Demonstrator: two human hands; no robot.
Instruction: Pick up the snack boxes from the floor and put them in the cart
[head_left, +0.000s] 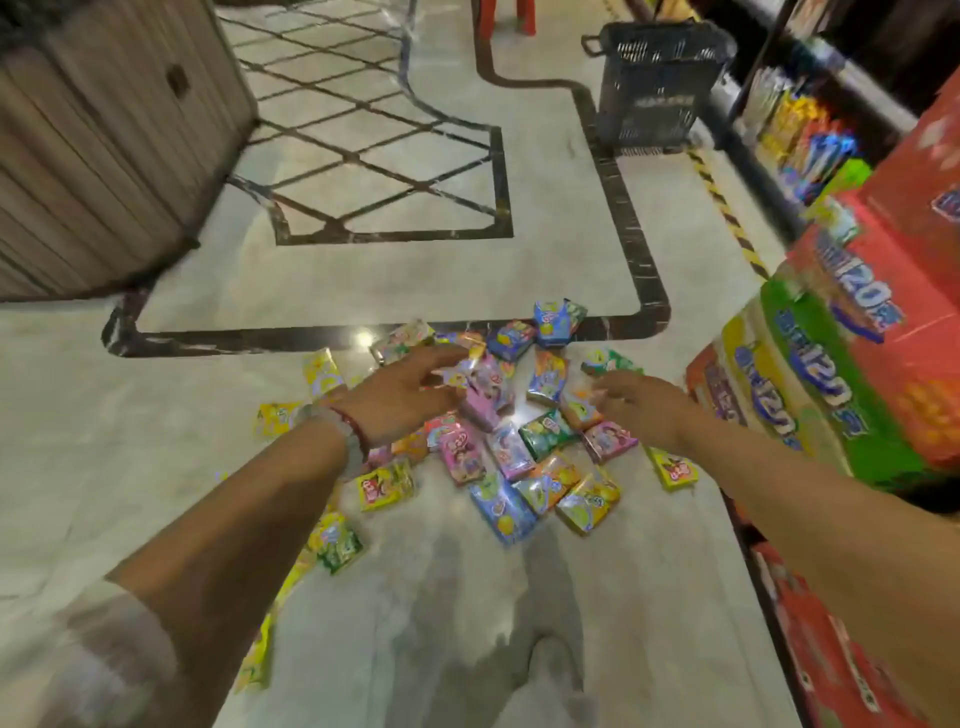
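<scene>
Several small colourful snack boxes (506, 449) lie scattered on the marble floor in front of me. My left hand (402, 389) reaches over the pile with fingers stretched out, its fingertips at a pink box (485, 387); motion blur hides whether it grips the box. My right hand (641, 408) hovers over the right side of the pile, fingers loosely bent above an orange box (576, 408), holding nothing that I can see. The dark plastic cart (657, 88) stands farther off at the upper right, beside the shelves.
Stacked red, green and yellow cartons (852, 343) crowd the right side, close to my right arm. Behind them runs a shelf of packaged goods (800, 130). A ribbed wooden counter (104, 156) fills the upper left. Red stool legs (506, 18) stand at the top.
</scene>
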